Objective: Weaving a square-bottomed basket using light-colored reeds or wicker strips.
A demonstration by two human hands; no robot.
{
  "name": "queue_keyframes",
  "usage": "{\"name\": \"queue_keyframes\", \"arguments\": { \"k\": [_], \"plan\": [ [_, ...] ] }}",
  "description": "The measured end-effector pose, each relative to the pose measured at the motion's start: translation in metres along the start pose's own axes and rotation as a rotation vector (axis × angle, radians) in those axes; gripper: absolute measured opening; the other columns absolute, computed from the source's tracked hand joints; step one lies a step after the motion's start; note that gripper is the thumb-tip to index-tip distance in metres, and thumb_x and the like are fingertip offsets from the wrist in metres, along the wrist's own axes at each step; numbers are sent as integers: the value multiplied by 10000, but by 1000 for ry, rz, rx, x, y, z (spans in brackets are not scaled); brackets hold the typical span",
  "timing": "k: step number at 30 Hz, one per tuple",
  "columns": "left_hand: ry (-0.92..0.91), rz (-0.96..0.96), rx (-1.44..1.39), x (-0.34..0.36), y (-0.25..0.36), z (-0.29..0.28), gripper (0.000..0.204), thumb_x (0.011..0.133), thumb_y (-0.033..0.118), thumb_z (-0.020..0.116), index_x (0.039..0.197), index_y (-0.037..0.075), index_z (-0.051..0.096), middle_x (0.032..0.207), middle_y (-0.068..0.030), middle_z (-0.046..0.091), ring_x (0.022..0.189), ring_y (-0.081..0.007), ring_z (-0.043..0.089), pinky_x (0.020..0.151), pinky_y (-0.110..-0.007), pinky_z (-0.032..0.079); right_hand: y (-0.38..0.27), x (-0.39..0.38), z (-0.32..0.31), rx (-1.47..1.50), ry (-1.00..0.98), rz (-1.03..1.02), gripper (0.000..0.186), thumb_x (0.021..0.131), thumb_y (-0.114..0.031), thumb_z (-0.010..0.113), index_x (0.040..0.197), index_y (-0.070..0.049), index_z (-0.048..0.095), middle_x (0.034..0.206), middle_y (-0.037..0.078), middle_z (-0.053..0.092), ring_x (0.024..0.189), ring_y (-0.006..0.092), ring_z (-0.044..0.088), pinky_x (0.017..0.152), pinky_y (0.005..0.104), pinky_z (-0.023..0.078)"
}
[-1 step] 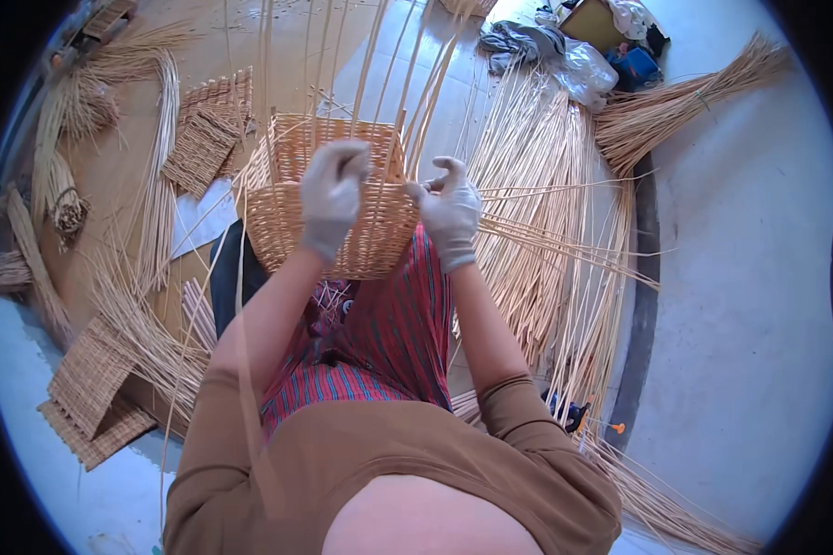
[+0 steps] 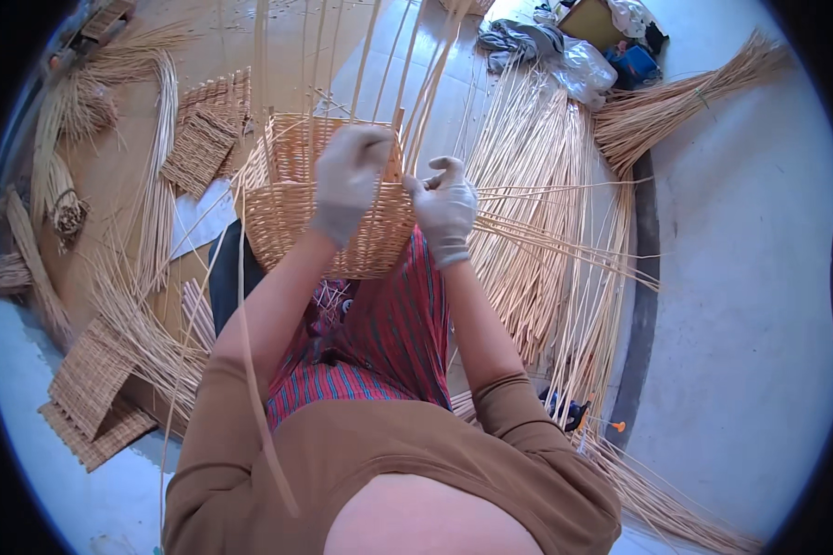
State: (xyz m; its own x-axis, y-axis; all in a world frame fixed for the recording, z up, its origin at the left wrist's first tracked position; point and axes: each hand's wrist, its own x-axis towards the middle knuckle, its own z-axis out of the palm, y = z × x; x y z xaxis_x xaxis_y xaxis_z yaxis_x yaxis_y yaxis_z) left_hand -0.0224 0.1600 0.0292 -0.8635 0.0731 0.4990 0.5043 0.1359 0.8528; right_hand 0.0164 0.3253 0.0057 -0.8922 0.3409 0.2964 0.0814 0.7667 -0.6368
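Note:
A half-woven wicker basket point(image 2: 273, 227) rests on my lap, its long upright stakes point(image 2: 366, 65) rising past the far edge of the woven wall. My left hand point(image 2: 347, 185), in a pale glove, is closed in front of the near rim; what its fingers hold is hidden. At the right corner of the rim, my gloved right hand point(image 2: 447, 205) pinches the basket edge with thumb and fingers. A loose strand point(image 2: 250, 361) hangs from the basket's left side down over my left arm and shirt.
A wide spread of long canes point(image 2: 537, 222) lies on the floor at right, with a tied bundle point(image 2: 685, 102) beyond. Woven mats point(image 2: 93, 375) lie at lower left, others point(image 2: 204, 139) past the basket. Cloths, a plastic bag point(image 2: 583, 74) and a blue container point(image 2: 634, 65) sit at the back.
My left hand has shifted right and slightly up across the near rim. The right hand has barely moved. The loose strand over my left arm has swung a little.

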Motion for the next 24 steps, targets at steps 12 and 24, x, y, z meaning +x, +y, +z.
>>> {"name": "queue_keyframes", "arguments": {
  "k": [12,24],
  "plan": [
    [113,-145,349,-130,-35,-81,198,924,40,694,1122,36,678,1026,-77,679,929,-209,666,862,-339,545,-5,-17,22,204,417,-181,311,886,-156,720,1186,-99,662,989,82,694,884,277,669,890,430,496],
    [-435,-166,405,-21,-50,-204,411,709,257,901,945,109,599,940,-33,484,836,-186,540,781,-327,493,-109,-84,37,778,-1,-329,220,857,4,709,1049,-94,747,866,42,738,759,137,691,667,273,548]
  ]
}}
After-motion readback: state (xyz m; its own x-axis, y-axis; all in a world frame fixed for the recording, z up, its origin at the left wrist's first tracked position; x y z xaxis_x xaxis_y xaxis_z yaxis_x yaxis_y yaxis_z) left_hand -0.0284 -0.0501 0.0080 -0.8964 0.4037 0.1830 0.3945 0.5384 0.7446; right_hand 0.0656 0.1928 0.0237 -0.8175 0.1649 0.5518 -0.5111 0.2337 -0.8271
